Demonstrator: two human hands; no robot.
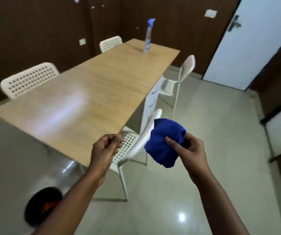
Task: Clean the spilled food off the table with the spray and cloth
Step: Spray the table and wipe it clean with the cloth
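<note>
Across centre frame: long wooden table (92, 92), long axis running from near-left corner away to far-right end, no food mess visible on top from this angle (glare patch near middle). White perforated chairs (29, 78) along left side and far end, two more w/ backs to right edge; nearest chair (136, 146) sits between hands and table edge, blocks a straight reach. Open floor to right, toward door. Far end, upright: spray bottle (148, 37), well apart from both hands, ahead and slightly right, so right hand nearer in line. Right hand (189, 146) grips bunched blue cloth (166, 143), thumb on top, fingers curled behind. Left hand (105, 147) curled, fingertips pinched together, maybe on sth tiny, cannot tell. Dark round object (43, 206) low on floor, left.
</note>
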